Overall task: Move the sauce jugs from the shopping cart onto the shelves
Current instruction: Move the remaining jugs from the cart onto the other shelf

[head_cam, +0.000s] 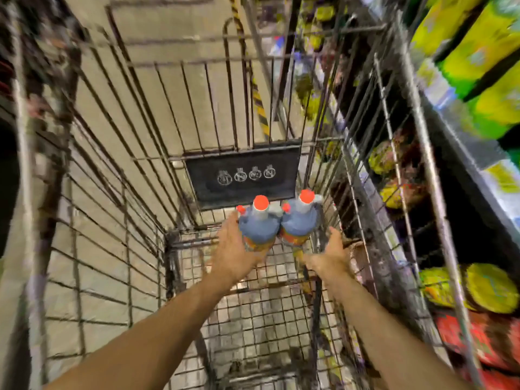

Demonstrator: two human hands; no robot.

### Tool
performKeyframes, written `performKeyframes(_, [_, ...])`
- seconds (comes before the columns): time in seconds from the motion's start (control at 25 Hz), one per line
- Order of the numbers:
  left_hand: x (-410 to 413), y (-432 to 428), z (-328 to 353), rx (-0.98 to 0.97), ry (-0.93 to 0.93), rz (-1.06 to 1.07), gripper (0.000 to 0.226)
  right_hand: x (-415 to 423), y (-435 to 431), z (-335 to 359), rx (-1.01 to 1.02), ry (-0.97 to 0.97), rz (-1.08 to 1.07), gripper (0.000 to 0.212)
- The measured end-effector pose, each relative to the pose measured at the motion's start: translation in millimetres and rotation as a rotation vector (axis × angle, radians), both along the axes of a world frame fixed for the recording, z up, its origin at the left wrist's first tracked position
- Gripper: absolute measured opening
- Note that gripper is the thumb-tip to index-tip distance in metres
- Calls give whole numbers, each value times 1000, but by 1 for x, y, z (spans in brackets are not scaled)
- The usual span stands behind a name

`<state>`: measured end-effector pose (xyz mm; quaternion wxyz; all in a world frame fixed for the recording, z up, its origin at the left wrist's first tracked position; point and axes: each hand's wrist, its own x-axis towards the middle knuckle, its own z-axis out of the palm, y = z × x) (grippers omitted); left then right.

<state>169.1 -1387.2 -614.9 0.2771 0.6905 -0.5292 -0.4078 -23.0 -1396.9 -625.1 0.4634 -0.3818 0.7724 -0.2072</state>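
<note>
Two sauce jugs stand side by side at the far end of the wire shopping cart (pixel 121 170), each with a blue upper body, an orange label and a red cap. The left jug (pixel 260 226) has my left hand (pixel 235 249) wrapped against its left side. The right jug (pixel 299 220) has my right hand (pixel 329 256) at its lower right, fingers spread and partly under it. Whether either jug is lifted off the cart floor is unclear. The shelves (pixel 461 170) run along the right of the cart.
A black plastic panel (pixel 244 175) with white icons lies on the cart's end wall behind the jugs. The shelves hold yellow-green and red packages (pixel 484 288). A tiled floor with a yellow-black striped line (pixel 260 108) shows through the wires.
</note>
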Motion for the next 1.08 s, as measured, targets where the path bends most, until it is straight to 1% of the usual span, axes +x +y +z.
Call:
performKeyframes(0.04, [-3, -5, -9, -30, 72, 25, 66, -1, -8, -11, -41, -4, -1, 119])
performKeyframes(0.08, [-5, -9, -16, -35, 127, 27, 72, -2, -15, -20, -74, -4, 42, 117])
performKeyframes(0.16, [-6, -11, -33, -5, 194, 17, 87, 0, -30, -25, -77, -9, 138, 108])
performKeyframes(0.2, [-6, -11, -40, 14, 225, 27, 90, 0, -36, -31, -90, -10, 151, 109])
performKeyframes(0.28, [-10, -13, -45, 27, 276, 56, 88, 0, -44, -38, -97, -26, 131, 113])
performKeyframes(0.36, [-12, -18, -51, 48, 298, 93, 83, 3, -46, -41, -134, -39, 121, 109])
performKeyframes(0.44, [-7, -25, -59, 59, 259, 129, 80, 2, -44, -48, -215, -48, 84, 102])
performKeyframes(0.52, [-1, -28, -62, 63, 197, 101, 75, 2, -39, -49, -236, -53, 82, 96])
performKeyframes(0.6, [5, -26, -74, 101, 148, 79, 87, 2, -32, -41, -229, -66, 137, 86])
performKeyframes(0.64, [6, -24, -72, 118, 156, 92, 91, 1, -27, -38, -204, -92, 178, 87])
performKeyframes(0.68, [6, -22, -69, 117, 173, 119, 92, -1, -20, -31, -160, -112, 219, 93])
performKeyframes(0.72, [6, -19, -64, 116, 196, 140, 92, -5, -14, -30, -126, -109, 250, 100])
performKeyframes(0.76, [5, -16, -58, 119, 234, 147, 92, -8, -11, -30, -115, -103, 270, 102])
performKeyframes(0.84, [6, -11, -58, 127, 296, 138, 89, -10, -10, -31, -105, -82, 287, 96])
performKeyframes(0.88, [6, -8, -56, 134, 340, 148, 87, -10, -7, -31, -89, -96, 282, 93])
performKeyframes(0.96, [7, 3, -46, 161, 369, 179, 88, -7, 6, -20, -51, -195, 215, 92])
performKeyframes(1.08, [14, 21, -17, 198, 387, 114, 96, 0, 39, 3, -47, -295, 122, 110])
